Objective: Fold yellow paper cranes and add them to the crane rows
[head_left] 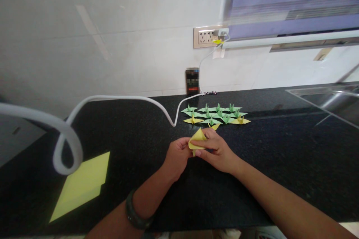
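Observation:
A partly folded piece of yellow paper (198,137) is held up between my two hands, over the middle of the black counter. My left hand (177,157) pinches its left edge, fingertips partly hidden behind the paper. On the other side, my right hand (220,150) grips it with the fingers across the front and the thumb below. Just beyond my hands stand several green paper cranes (212,120) in rows. Yellow paper cranes (193,120) sit at the near corners of the group, and another yellow crane (215,127) is partly covered by my right hand.
Yellow paper sheets (81,186) lie at the left on the black counter (126,130). A thick white cable (123,98) loops across the left side. Against the wall leans a phone-like device (192,81), below a socket (207,37). A metal sink (340,101) is at the right.

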